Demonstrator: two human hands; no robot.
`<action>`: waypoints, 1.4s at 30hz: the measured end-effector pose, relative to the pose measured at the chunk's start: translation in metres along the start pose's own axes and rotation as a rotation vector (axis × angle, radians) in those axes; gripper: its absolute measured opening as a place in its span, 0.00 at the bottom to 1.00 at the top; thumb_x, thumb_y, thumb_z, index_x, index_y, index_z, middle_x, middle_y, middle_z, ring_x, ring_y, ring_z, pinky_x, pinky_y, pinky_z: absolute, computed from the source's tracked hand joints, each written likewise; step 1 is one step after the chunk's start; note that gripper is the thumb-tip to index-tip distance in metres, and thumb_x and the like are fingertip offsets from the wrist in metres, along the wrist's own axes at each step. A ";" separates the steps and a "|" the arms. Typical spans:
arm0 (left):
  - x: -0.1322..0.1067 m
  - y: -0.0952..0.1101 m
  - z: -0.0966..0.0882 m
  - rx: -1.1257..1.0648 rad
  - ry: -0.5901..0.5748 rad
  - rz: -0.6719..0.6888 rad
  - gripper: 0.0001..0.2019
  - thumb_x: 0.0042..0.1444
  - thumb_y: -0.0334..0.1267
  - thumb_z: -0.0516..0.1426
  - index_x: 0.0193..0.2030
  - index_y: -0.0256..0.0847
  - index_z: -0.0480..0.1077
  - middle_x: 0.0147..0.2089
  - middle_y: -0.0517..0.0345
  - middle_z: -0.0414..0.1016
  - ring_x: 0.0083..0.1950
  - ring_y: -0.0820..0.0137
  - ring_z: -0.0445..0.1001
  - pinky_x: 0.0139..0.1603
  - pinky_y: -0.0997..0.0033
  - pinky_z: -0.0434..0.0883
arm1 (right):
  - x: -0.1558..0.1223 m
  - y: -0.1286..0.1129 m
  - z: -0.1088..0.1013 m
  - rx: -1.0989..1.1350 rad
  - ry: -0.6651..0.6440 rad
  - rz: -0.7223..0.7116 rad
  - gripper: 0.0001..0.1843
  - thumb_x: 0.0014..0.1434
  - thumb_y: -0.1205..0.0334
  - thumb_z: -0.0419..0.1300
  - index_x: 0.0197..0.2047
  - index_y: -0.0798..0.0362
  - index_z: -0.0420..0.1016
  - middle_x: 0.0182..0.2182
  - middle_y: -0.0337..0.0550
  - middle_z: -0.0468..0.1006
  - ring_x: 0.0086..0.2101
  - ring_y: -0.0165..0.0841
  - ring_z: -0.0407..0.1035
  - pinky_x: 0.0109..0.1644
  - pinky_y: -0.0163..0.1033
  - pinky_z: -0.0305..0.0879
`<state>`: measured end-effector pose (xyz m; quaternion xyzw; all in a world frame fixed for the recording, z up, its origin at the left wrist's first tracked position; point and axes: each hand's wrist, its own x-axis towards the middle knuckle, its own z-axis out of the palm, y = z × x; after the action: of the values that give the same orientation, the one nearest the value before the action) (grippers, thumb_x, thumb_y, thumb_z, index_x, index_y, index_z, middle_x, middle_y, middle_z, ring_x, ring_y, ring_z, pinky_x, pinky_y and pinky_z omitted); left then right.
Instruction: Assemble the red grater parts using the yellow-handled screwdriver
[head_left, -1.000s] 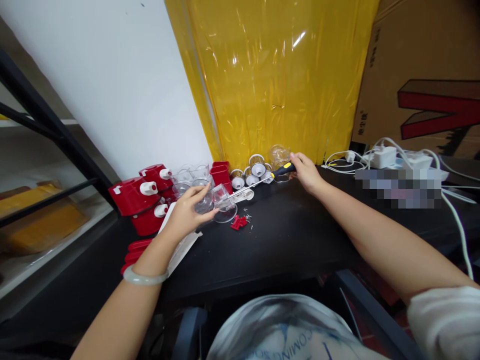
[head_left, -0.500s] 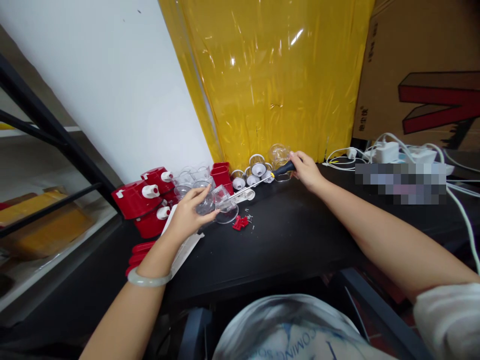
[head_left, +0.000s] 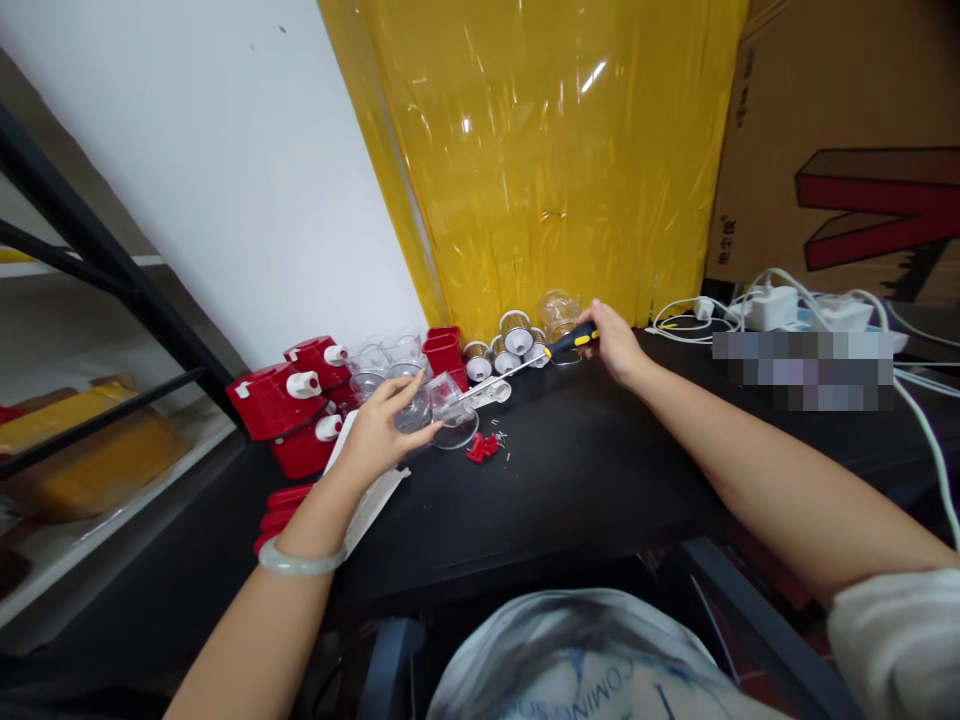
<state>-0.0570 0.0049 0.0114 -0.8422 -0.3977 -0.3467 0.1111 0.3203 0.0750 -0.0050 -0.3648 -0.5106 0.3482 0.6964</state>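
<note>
My left hand point(head_left: 381, 425) grips a clear plastic container point(head_left: 414, 408), thumb and fingers spread around its body. The container lies on its side, its square end and round rim facing right. In my right hand point(head_left: 616, 345) is the black and yellow handle of a screwdriver point(head_left: 571, 341). The long metal shaft slants down to the left, and its tip reaches the container's square end; exact contact there is too small to make out. Small red plastic pieces point(head_left: 484, 448) lie on the black table point(head_left: 570, 470) just below, with several loose screws point(head_left: 501, 437) beside them.
Red housings with white nozzles point(head_left: 274, 400) are stacked at the left, near more clear containers point(head_left: 386, 350). Red square parts point(head_left: 444, 358) and white-capped cylinders point(head_left: 517, 335) stand along the yellow sheet point(head_left: 555, 150). White cables and plugs point(head_left: 776, 305) sit at the right.
The screwdriver handle has turned, showing more of its yellow marks, and my right-hand fingers have shifted slightly on it. My left hand keeps its hold on the clear container.
</note>
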 end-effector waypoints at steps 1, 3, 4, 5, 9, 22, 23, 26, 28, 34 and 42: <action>0.000 0.000 0.000 -0.001 0.003 0.003 0.34 0.57 0.51 0.65 0.68 0.44 0.67 0.58 0.47 0.74 0.57 0.57 0.76 0.59 0.55 0.74 | 0.001 0.002 -0.001 -0.058 -0.001 -0.010 0.27 0.51 0.32 0.62 0.29 0.49 0.67 0.20 0.34 0.63 0.18 0.27 0.58 0.19 0.35 0.54; 0.000 0.000 0.000 -0.001 0.006 0.011 0.33 0.57 0.50 0.65 0.68 0.44 0.68 0.58 0.47 0.74 0.57 0.57 0.76 0.59 0.55 0.74 | 0.003 0.004 -0.001 -0.090 -0.003 -0.018 0.24 0.50 0.37 0.66 0.29 0.49 0.66 0.19 0.32 0.62 0.17 0.26 0.56 0.20 0.34 0.53; 0.000 0.000 0.000 -0.001 0.005 0.014 0.34 0.57 0.50 0.65 0.68 0.44 0.68 0.58 0.47 0.74 0.57 0.57 0.76 0.59 0.55 0.74 | 0.003 0.004 -0.001 -0.062 0.002 -0.016 0.22 0.50 0.40 0.67 0.30 0.49 0.66 0.20 0.32 0.63 0.18 0.26 0.56 0.20 0.34 0.54; 0.000 0.000 0.000 0.000 0.003 0.017 0.34 0.57 0.50 0.65 0.68 0.44 0.68 0.58 0.47 0.74 0.57 0.57 0.76 0.59 0.55 0.74 | 0.003 0.003 0.000 -0.016 0.011 -0.009 0.20 0.49 0.44 0.68 0.31 0.48 0.66 0.21 0.32 0.64 0.18 0.26 0.57 0.21 0.34 0.55; 0.000 0.000 0.001 0.004 -0.001 0.023 0.34 0.57 0.50 0.65 0.69 0.44 0.67 0.59 0.47 0.73 0.57 0.57 0.76 0.60 0.55 0.73 | -0.003 -0.006 0.005 0.217 0.004 0.086 0.15 0.42 0.59 0.65 0.34 0.48 0.66 0.27 0.34 0.67 0.25 0.29 0.63 0.25 0.34 0.62; 0.001 0.006 0.002 -0.154 0.032 -0.097 0.33 0.50 0.48 0.69 0.61 0.43 0.66 0.58 0.46 0.76 0.59 0.55 0.77 0.60 0.51 0.75 | 0.001 0.008 -0.001 -0.050 0.014 -0.033 0.30 0.54 0.27 0.57 0.29 0.48 0.67 0.19 0.36 0.63 0.19 0.29 0.57 0.20 0.36 0.57; 0.000 0.006 0.003 -0.188 0.044 -0.123 0.33 0.49 0.47 0.70 0.58 0.42 0.64 0.58 0.45 0.77 0.59 0.55 0.77 0.60 0.50 0.76 | 0.002 0.010 -0.002 -0.082 0.015 -0.051 0.28 0.54 0.29 0.60 0.28 0.48 0.67 0.19 0.35 0.63 0.19 0.28 0.57 0.20 0.35 0.57; -0.001 0.006 0.004 -0.208 0.045 -0.158 0.29 0.48 0.48 0.70 0.51 0.43 0.61 0.59 0.42 0.77 0.59 0.55 0.78 0.58 0.50 0.76 | 0.002 0.011 -0.002 -0.031 0.045 -0.010 0.19 0.51 0.44 0.66 0.29 0.48 0.66 0.22 0.34 0.64 0.20 0.28 0.59 0.20 0.34 0.58; -0.001 0.007 0.003 -0.194 0.032 -0.150 0.27 0.49 0.48 0.70 0.46 0.44 0.59 0.60 0.41 0.76 0.59 0.55 0.78 0.57 0.50 0.76 | -0.001 0.007 -0.001 0.116 0.042 0.053 0.14 0.48 0.53 0.65 0.32 0.47 0.65 0.25 0.33 0.65 0.22 0.28 0.60 0.21 0.33 0.61; 0.000 0.012 0.003 -0.135 0.053 -0.142 0.28 0.48 0.49 0.70 0.42 0.46 0.55 0.60 0.40 0.77 0.58 0.54 0.78 0.53 0.49 0.77 | -0.005 -0.001 0.002 0.322 -0.026 0.113 0.17 0.44 0.50 0.64 0.34 0.47 0.65 0.28 0.35 0.69 0.27 0.31 0.67 0.25 0.36 0.68; -0.001 0.008 0.000 -0.018 0.099 0.035 0.20 0.52 0.46 0.68 0.29 0.44 0.59 0.59 0.44 0.78 0.57 0.56 0.79 0.53 0.56 0.77 | 0.006 0.015 -0.007 -0.144 -0.001 -0.011 0.29 0.51 0.29 0.62 0.28 0.48 0.65 0.17 0.32 0.61 0.17 0.28 0.58 0.20 0.36 0.59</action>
<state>-0.0508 -0.0009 0.0116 -0.8318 -0.3738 -0.3895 0.1288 0.3272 0.0864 -0.0162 -0.4110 -0.5366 0.3070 0.6700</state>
